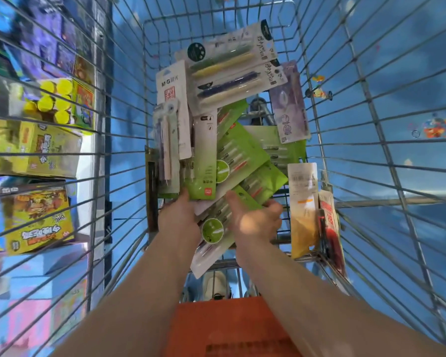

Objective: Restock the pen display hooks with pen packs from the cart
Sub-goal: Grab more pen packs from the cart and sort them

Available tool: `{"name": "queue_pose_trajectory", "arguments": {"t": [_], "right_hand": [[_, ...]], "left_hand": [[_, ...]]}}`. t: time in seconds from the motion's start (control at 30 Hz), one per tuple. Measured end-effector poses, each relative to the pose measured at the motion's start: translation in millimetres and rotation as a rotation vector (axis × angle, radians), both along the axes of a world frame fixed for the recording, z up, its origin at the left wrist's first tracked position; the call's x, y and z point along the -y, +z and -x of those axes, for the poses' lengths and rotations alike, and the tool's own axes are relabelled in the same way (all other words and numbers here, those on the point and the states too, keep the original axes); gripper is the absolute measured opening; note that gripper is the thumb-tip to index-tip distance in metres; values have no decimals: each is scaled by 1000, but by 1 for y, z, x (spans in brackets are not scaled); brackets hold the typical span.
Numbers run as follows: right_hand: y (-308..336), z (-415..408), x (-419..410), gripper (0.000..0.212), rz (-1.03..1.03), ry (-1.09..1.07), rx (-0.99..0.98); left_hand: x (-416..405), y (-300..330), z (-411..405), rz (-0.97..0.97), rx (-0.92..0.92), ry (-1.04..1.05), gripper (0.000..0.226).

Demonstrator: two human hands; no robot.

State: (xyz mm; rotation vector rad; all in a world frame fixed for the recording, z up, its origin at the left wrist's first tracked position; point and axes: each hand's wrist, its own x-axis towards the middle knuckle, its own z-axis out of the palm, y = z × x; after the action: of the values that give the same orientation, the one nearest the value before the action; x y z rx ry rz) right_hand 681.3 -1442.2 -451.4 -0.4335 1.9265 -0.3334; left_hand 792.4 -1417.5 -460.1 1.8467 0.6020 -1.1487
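Observation:
I look down into a wire shopping cart (371,150) with a heap of pen packs on its floor. Green and white packs (242,150) lie in the middle, with white packs of yellow and blue pens (232,70) at the far end. My left hand (179,215) grips the lower edge of a green and white pen pack (204,166). My right hand (255,219) holds another green pack (216,228), thumb on top and fingers underneath. Both forearms reach in from below.
A purple pack (290,104) and a yellow pack (303,207) lean on the cart's right side, with a red pack (330,228) beside them. Shelves with boxed goods (36,215) and yellow-capped tubes (54,99) stand left of the cart. An orange panel (224,328) sits at the near end.

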Motion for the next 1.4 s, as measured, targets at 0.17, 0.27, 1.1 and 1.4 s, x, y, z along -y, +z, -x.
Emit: {"name": "queue_pose_trajectory", "arguments": {"t": [0.17,0.27,1.1,1.4], "right_hand": [[12,-4,8,94,-47,-117,278],[17,-4,12,108,-34,-82,354],[30,75,23,78,51,-60,477],[102,81,15,38,-20,-14,715]], "left_hand": [[-14,1,6,-58,85,-51,23],[-29,4,17,-64,105,-164,13],[-5,73,15,-37,102,-565,74],[-5,174,-12,-54,741,-798,50]]}}
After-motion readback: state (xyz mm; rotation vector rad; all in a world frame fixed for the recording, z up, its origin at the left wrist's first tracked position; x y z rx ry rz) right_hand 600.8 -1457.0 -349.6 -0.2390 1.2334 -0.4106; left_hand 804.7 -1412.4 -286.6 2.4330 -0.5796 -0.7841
